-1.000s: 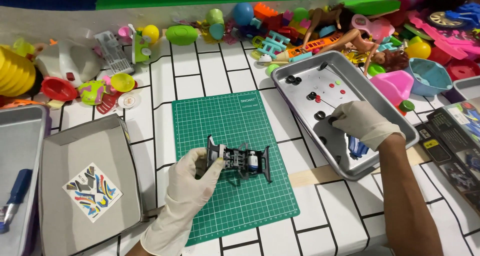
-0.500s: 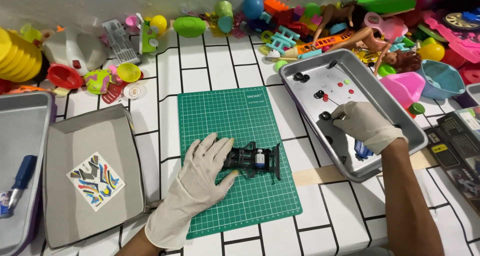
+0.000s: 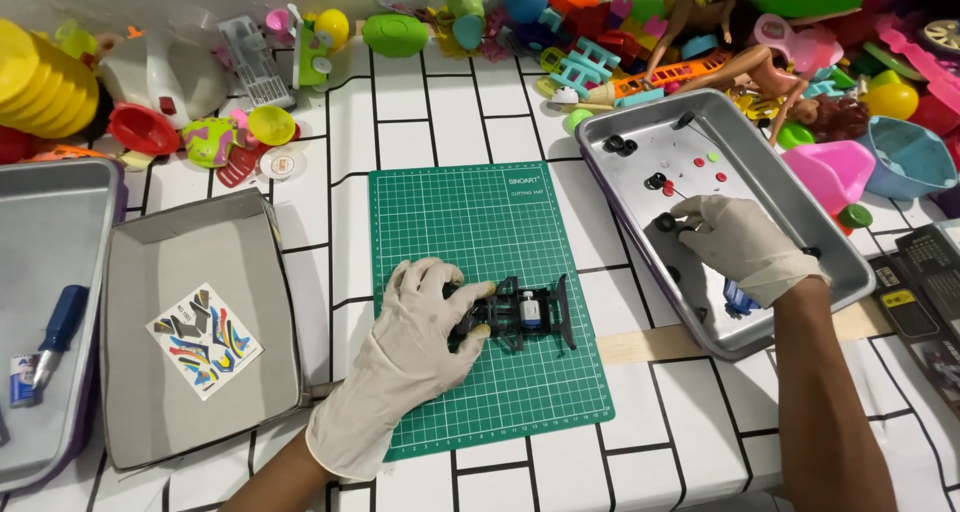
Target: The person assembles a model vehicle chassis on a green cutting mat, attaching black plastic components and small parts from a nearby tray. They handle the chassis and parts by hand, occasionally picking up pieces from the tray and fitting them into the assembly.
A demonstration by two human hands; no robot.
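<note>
The left hand (image 3: 415, 337) wears a white glove and lies flat on a small black toy car frame (image 3: 520, 314), fingers spread over its front end, pressing it down, not closed around it. The frame sits on the green cutting mat (image 3: 480, 222) on the white tiled table (image 3: 400, 132). The right hand (image 3: 735, 247), gloved too, reaches into a metal tray (image 3: 790, 202) and pinches a small black wheel (image 3: 668, 222) with its fingertips. More tiny parts lie in that tray. A sticker sheet (image 3: 205, 337) lies in a grey box (image 3: 190, 262) on the left.
</note>
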